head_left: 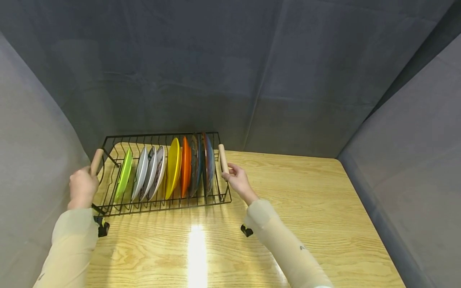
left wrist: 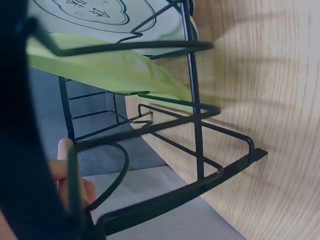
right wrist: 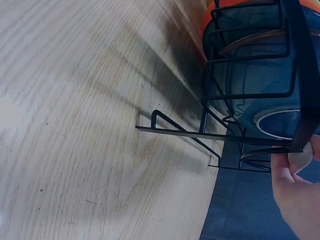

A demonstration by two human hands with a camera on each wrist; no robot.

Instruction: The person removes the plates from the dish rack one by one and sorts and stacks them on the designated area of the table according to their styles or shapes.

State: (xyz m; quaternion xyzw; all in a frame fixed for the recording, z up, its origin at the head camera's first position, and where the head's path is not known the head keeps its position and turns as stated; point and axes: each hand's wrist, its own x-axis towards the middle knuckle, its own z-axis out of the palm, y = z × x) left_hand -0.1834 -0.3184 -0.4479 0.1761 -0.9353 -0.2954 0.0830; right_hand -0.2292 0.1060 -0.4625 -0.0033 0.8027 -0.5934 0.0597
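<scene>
A black wire dish rack point(head_left: 169, 208) stands at the back left of the table with wooden handles at both ends. Several plates stand on edge in it: a lime green plate point(head_left: 124, 175), white plates point(head_left: 141, 174) with some patterning, a yellow plate point(head_left: 173, 169), an orange plate point(head_left: 185, 167) and dark blue plates point(head_left: 210, 164). My left hand point(head_left: 83, 185) grips the left wooden handle point(head_left: 97, 161). At the other end, my right hand point(head_left: 238, 182) holds the right wooden handle point(head_left: 223, 158), thumb and fingers around it in the right wrist view.
The wooden table point(head_left: 306, 208) extends to the right and in front of the rack. A dark grey curtain point(head_left: 216, 72) hangs close behind it. Grey partitions point(head_left: 32, 160) flank both sides, the left one close to my left hand.
</scene>
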